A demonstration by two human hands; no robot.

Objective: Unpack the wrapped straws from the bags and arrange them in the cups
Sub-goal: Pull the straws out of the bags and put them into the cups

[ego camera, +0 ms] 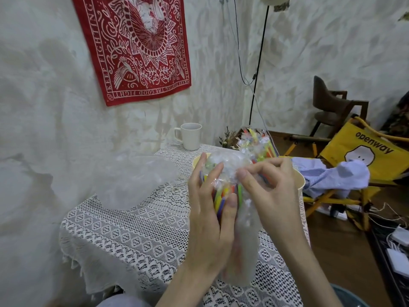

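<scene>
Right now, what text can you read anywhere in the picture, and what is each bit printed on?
"KEEP FIGHTING": left border of the red banner on the wall.
"KEEP FIGHTING THE GOOD FIGHT": its bottom border, upside down; the first words are small and only roughly legible.
Its right border: too blurred to read.
"openway": yellow fabric chair back.
Bag of straws, white mug: no readable text.

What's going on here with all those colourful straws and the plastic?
A person is unpacking straws at a table covered in white lace cloth. The left hand holds a clear plastic bag of multicoloured wrapped straws upright, while the right hand pinches the crinkled plastic near its top. Behind the hands, a cream-coloured cup already has wrapped straws standing in it. An empty crumpled clear bag lies to the left, and a white handled mug stands at the far edge.
</scene>
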